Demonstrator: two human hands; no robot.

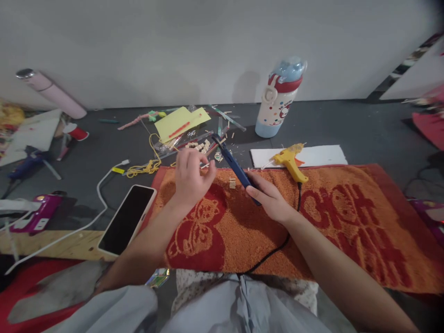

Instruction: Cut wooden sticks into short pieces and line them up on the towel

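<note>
My right hand (268, 196) is wrapped round the lower end of a long dark blue hand tool (235, 167). The tool slants up to the left, and its dark, jaw-like head is over the clutter behind the towel. To its left, my left hand (192, 175) is raised over the towel's back edge with fingers curled and thumb near the forefinger. What it may hold is too small to make out. Small wooden pieces (232, 183) lie on the orange and red towel (263, 231) between my hands. Behind my left hand sits a pile of little wooden blocks (201, 146).
A yellow glue gun (291, 162) rests on a white board (326, 155), its cord crossing the towel. Behind stands a cartoon bottle (279, 99). At left are a phone (127, 219), white cable (100, 194), yellow string (144, 167) and purple power strip (38, 212). Yellow paper (180, 122) lies behind.
</note>
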